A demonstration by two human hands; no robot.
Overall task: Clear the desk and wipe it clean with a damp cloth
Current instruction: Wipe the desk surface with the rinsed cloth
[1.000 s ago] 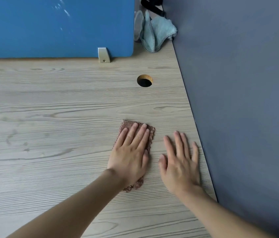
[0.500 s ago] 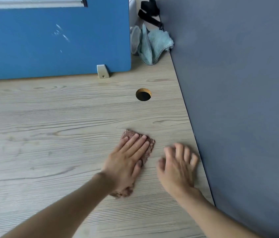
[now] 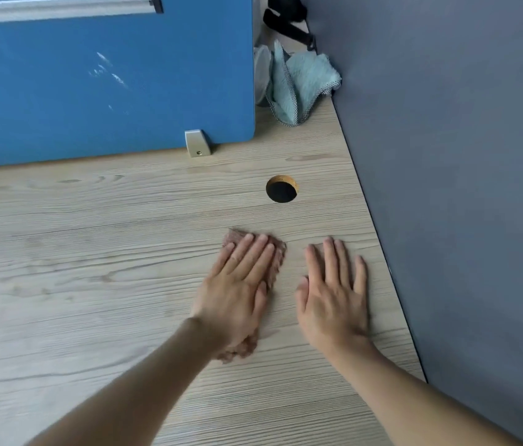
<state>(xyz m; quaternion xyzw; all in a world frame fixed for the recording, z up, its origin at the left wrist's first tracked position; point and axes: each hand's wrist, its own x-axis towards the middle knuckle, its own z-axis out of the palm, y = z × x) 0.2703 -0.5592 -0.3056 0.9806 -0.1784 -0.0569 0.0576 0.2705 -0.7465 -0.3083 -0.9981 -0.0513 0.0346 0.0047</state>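
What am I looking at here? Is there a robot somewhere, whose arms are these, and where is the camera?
There is no robot here. These are a person's two bare arms, filmed by a single camera worn on their head and looking forward and down. The left hand presses flat, fingers straight, on a brown cloth that lies on the wooden desk. The right hand lies flat on the bare wood beside it and holds nothing. Farther back are a round cable hole, a blue partition on a metal bracket, and a crumpled light-blue cloth in the corner.
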